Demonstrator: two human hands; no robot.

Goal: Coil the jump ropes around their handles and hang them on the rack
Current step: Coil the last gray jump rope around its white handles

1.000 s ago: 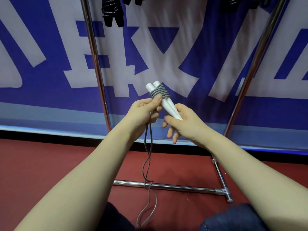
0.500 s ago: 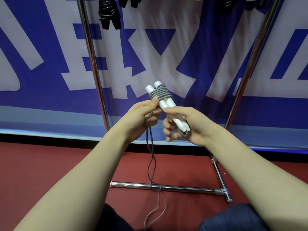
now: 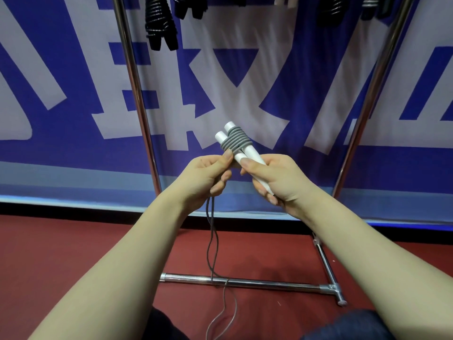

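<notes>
1. The right hand (image 3: 277, 179) curls around two white handles (image 3: 248, 152), which angle up and left above it.
2. The left hand (image 3: 208, 175) pinches the grey rope (image 3: 235, 142) just beside its coils.
3. Loose rope hangs beneath the left hand and crosses the rack (image 3: 269, 283) bar.

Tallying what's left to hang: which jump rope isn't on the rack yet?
The white-handled rope, held by the left hand and right hand, grey cord only partly coiled; the black ropes hang high between the rack posts.
</notes>
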